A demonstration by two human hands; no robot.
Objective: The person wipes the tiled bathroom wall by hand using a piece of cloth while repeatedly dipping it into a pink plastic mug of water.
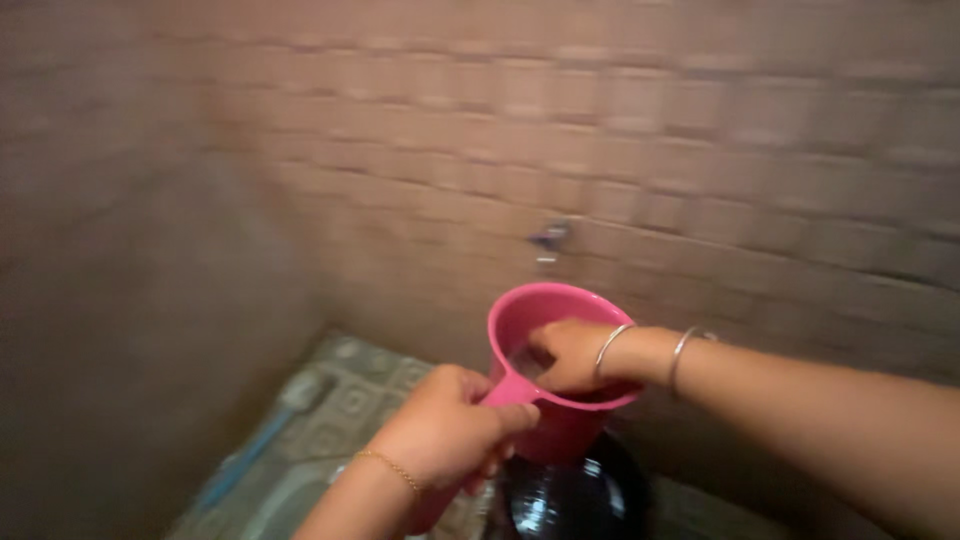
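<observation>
A pink plastic mug (560, 420) with a handle is held up in front of me, over a dark bucket (575, 495). My left hand (445, 430) grips the mug's handle from the near side. My right hand (575, 355) reaches over the rim, fingers down inside the mug, where a little water shows. Two metal bangles circle my right wrist and a thin gold chain my left wrist.
A brown tiled wall (650, 130) stands close ahead, with a small metal tap (548, 240) on it above the mug. A long-handled blue brush (270, 435) lies on the patterned floor (360, 390) at the lower left. Another wall closes the left side.
</observation>
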